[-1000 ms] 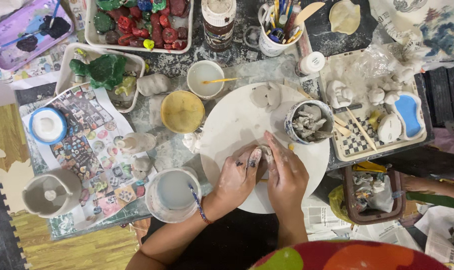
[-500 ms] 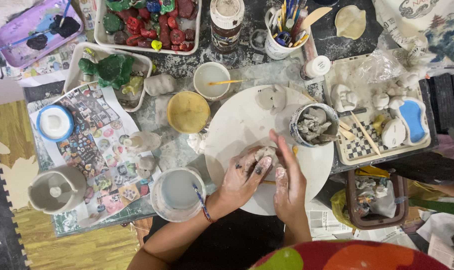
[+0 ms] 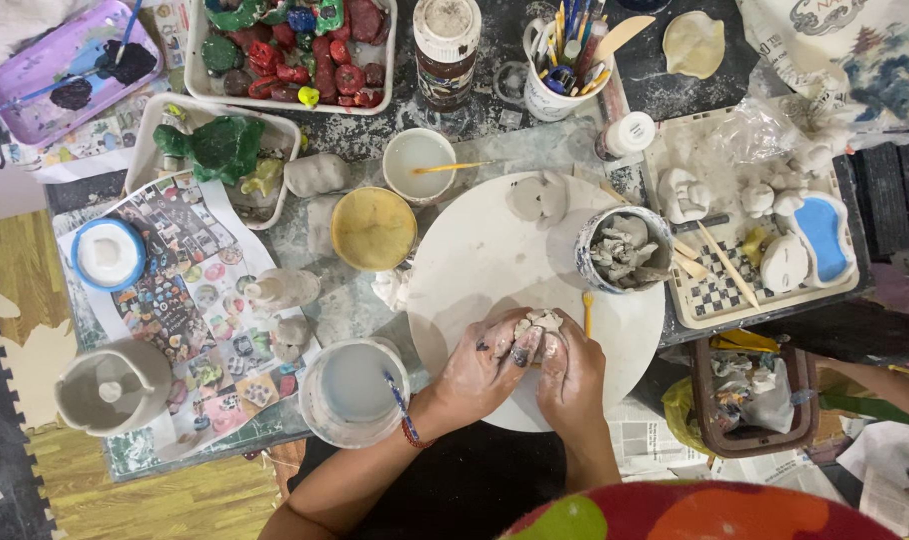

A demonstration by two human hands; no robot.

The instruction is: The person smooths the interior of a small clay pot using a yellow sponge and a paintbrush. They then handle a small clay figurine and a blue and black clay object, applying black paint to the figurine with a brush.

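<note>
Left hand (image 3: pixel 485 365) and right hand (image 3: pixel 572 375) pressed together, seemingly cupped.

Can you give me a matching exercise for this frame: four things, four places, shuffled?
Things:
1. clay lump
2. yellow-glazed bowl
3. purple tray
4. cup of clay scraps

Places:
A. far left corner of the table
B. right part of the round white board
C. between left hand and right hand
D. just left of the round white board

Pairs: 1-C, 2-D, 3-A, 4-B
</note>
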